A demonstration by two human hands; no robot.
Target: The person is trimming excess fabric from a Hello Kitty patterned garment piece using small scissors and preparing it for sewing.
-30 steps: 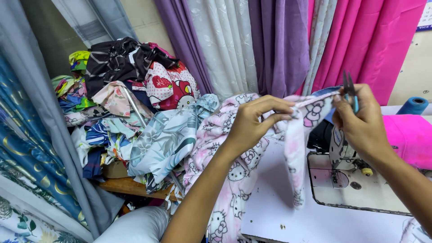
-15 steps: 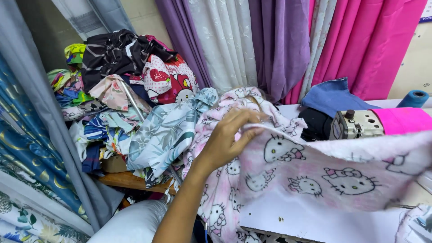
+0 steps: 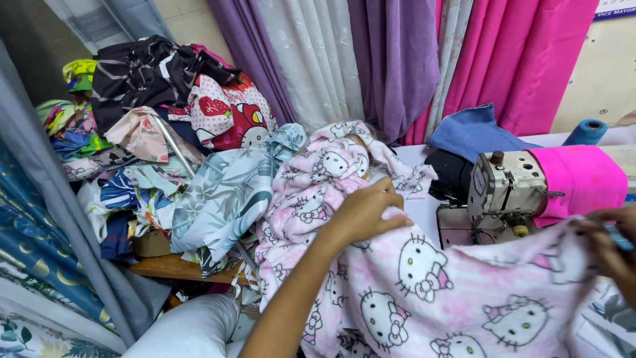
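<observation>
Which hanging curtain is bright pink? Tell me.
The rightmost curtain, behind the sewing machine; the curtains beside it are purple and white.

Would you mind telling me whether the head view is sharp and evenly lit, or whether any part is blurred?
Head view: the light is soft and even, without harsh glare; the pile of mixed printed fabrics and the cream sewing machine are sharp; the right hand at the frame edge is motion-blurred; the left hand on the pink cat-print fleece cloth is fairly clear.
</observation>
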